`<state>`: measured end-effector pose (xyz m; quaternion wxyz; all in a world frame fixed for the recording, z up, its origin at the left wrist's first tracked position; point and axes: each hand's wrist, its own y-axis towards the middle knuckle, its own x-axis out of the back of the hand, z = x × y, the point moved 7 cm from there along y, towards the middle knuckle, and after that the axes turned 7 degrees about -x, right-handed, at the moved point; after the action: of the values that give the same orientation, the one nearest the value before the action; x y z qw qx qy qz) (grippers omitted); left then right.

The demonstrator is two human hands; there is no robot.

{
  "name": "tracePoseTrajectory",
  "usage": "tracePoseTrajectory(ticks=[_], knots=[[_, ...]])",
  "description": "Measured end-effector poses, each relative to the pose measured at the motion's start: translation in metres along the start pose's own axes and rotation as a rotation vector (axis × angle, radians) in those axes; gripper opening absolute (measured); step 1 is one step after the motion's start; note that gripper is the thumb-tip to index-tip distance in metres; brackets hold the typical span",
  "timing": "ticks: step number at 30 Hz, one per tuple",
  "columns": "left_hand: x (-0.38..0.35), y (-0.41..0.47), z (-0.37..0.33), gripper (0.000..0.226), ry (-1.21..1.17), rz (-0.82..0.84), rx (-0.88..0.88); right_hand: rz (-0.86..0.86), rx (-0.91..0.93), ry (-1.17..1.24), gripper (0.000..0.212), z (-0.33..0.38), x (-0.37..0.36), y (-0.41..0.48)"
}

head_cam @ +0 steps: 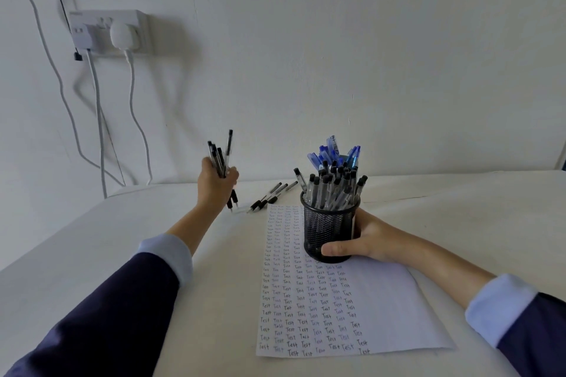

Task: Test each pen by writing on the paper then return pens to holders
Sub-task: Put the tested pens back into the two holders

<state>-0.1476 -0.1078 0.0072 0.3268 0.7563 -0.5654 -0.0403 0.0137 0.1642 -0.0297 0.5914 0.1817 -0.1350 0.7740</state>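
My left hand [214, 185] is raised above the table's far left part, shut on a bundle of black pens [221, 156] held upright. My right hand [364, 243] grips a black mesh holder [327, 231] that stands on the paper [382, 300] and is packed with several black-capped pens [333, 190]. Behind it, blue pens [333, 153] stick up from a second holder that is mostly hidden. The paper is covered with rows of the written word "Test". A few loose black pens [272, 193] lie on the table just beyond the paper's top left corner.
The table [122, 239] is covered in white cloth and meets a white wall at the back. A wall socket [107, 30] with plugs and hanging cables [98, 119] is at the upper left. My dark sleeves with light cuffs reach in from both lower corners.
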Motion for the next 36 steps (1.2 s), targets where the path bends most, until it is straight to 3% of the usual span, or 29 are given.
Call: tracePoseTrajectory(ticks=[2,5,9,12,16,19,25,29,32,36], knots=[[-0.011,-0.006,0.019,0.025,-0.014,0.078,0.108,-0.004,0.0,0.004,0.069,0.0,0.0,0.0],[-0.017,-0.012,0.012,0.027,-0.097,0.126,0.097,0.001,0.0,-0.005,0.07,0.0,0.0,0.0],[-0.005,-0.03,-0.063,0.039,-0.325,0.05,-0.083,-0.012,0.0,-0.001,0.062,0.003,0.0,-0.001],[-0.001,-0.067,-0.135,0.039,-0.641,0.075,-0.145,-0.017,-0.027,-0.01,0.062,0.001,0.001,-0.002],[-0.009,-0.133,-0.202,0.041,-0.864,0.34,-0.251,0.056,0.049,-0.014,0.05,0.014,-0.006,-0.006],[-0.03,-0.161,-0.215,0.039,-0.95,0.506,-0.204,0.094,0.11,0.023,0.049,0.021,-0.01,-0.009],[-0.056,-0.131,-0.213,0.042,-0.799,0.433,-0.224,0.009,0.063,-0.069,0.054,0.014,-0.003,-0.004],[-0.059,-0.111,-0.212,0.033,-0.658,0.387,-0.397,-0.018,-0.005,-0.07,0.071,0.006,0.001,-0.001],[-0.064,-0.115,-0.204,0.037,-0.56,0.392,-0.466,-0.027,-0.023,-0.079,0.072,0.005,0.002,-0.002],[-0.06,-0.123,-0.201,0.034,-0.219,0.227,-0.711,-0.031,-0.016,-0.106,0.073,0.006,0.001,-0.003]])
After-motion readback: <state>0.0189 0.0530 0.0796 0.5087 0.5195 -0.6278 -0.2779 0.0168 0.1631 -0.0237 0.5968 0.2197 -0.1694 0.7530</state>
